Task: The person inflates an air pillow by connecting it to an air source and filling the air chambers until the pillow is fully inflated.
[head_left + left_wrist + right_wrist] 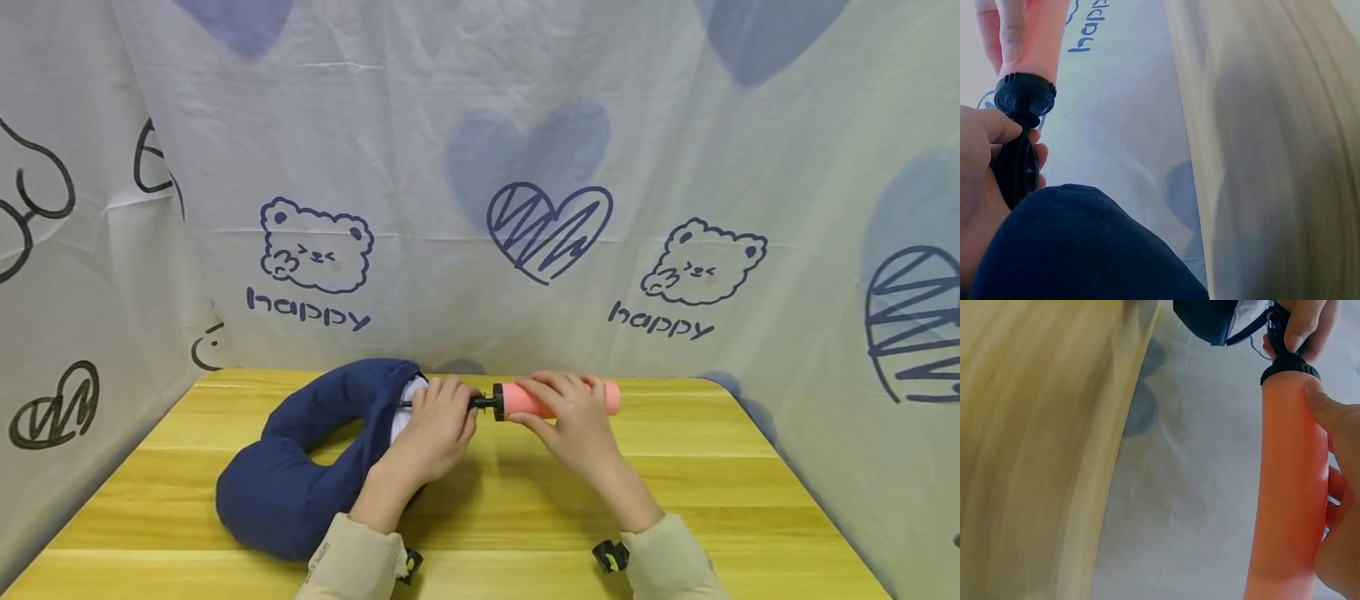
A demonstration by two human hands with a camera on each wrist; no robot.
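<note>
Evidently light and stiff: a pink pump [519, 402] held level

Leftmost, a curved navy pillow [273, 504] rests on the tabletop [517, 542]; its plump fabric is probably soft and easy to squeeze, and a white inner piece [401, 425] shows at its right side. Next, the left hand [441, 421] has its fingers curled round the pump's black handle [1019, 165], likely hard plastic and a natural place to hold. Past a ridged collar [498, 402] comes the pink barrel [1288, 487], gripped by the fingers of the right hand [573, 417]. Smooth and seemingly hollow, it should weigh little but may slip a bit; round its middle looks the surest hold. The pump is above the tabletop, near the far edge. Yellowish wood grain covers that surface; pale cloth [405, 150] printed with hearts and bears hangs behind and on both sides.
</note>
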